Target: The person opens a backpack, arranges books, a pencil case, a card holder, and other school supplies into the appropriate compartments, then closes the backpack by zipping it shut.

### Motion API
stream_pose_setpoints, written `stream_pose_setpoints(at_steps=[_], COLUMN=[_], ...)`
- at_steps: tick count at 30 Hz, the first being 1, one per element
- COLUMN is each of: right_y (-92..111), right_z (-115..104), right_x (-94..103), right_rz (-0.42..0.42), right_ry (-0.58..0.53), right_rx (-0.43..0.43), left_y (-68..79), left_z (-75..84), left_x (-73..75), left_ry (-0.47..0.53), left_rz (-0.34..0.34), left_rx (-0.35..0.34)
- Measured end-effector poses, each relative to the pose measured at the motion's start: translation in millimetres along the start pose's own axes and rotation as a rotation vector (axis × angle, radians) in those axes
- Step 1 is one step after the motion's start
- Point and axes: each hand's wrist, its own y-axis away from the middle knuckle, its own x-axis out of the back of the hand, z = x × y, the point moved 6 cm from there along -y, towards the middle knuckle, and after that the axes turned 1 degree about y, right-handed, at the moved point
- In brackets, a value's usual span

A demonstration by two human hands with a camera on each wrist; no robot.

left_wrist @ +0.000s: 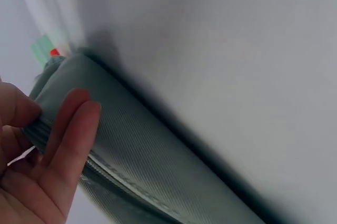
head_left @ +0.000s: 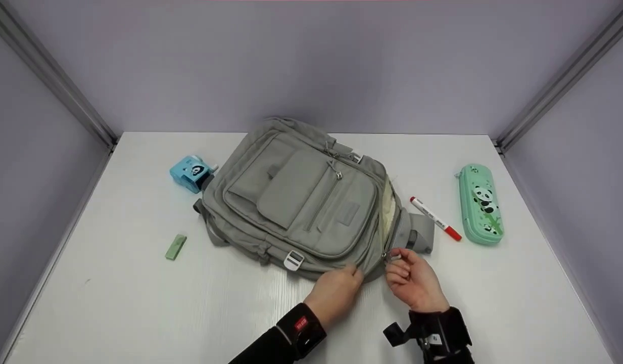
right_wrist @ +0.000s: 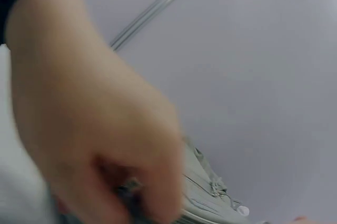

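A grey-green backpack (head_left: 296, 192) lies front side up on the white table, its top turned to the right. Along its right end the main zipper gapes, showing a pale yellow lining (head_left: 388, 207). My left hand (head_left: 336, 290) pinches the fabric at the near right corner; in the left wrist view thumb and forefinger grip that edge while two other fingers (left_wrist: 71, 139) extend along the bag. My right hand (head_left: 415, 278) pinches the zipper pull (head_left: 392, 256) at the near end of the opening. In the right wrist view the hand is blurred and mostly hides the pull.
A red-capped marker (head_left: 436, 218) and a green panda pencil case (head_left: 481, 205) lie right of the bag. To its left are a blue pencil sharpener (head_left: 191, 173) and a green eraser (head_left: 176, 247). Pale walls enclose the table's back and sides.
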Motion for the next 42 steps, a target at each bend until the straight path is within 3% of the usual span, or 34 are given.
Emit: stream_pose_setpoints(at_steps=[3,10,14,19,26,35,39,42], right_y=[-2,-3,-2,-2,-2,-1,0,2], right_z=[-10,-28,-31,-31,-33,-31,-27,-22], right_x=[-0.7,-3.8,-5.2,-6.2,-1.2,3.2,2.2,0.4], right_rz=[0.016,0.019,0.010,-0.005,0.029,0.012,-0.028,-0.084], right_ry=[0.003,-0.051,-0.078,-0.105,-0.116,-0.148,-0.149,-0.174], right_rx=[0.003,-0.031,-0.052,-0.078,-0.050,-0.092,-0.114,-0.137], left_y=[10.4,29.6,41.7,58.5,78.5,107.0,115.8,117.5], left_z=[-2.7,-16.4,-28.5,-43.8,-60.7,-87.3,-101.6,-109.6], left_x=[0.9,4.5,12.1,22.7,33.5,47.6,51.2,51.4], left_ry=[-0.006,0.037,0.084,0.097,0.125,0.147,0.138,0.142], left_rz=[0.011,-0.045,-0.056,-0.038,-0.014,0.101,0.139,0.126], left_rx=[-0.058,-0.168,-0.196,-0.191,-0.193,-0.197,-0.162,-0.090])
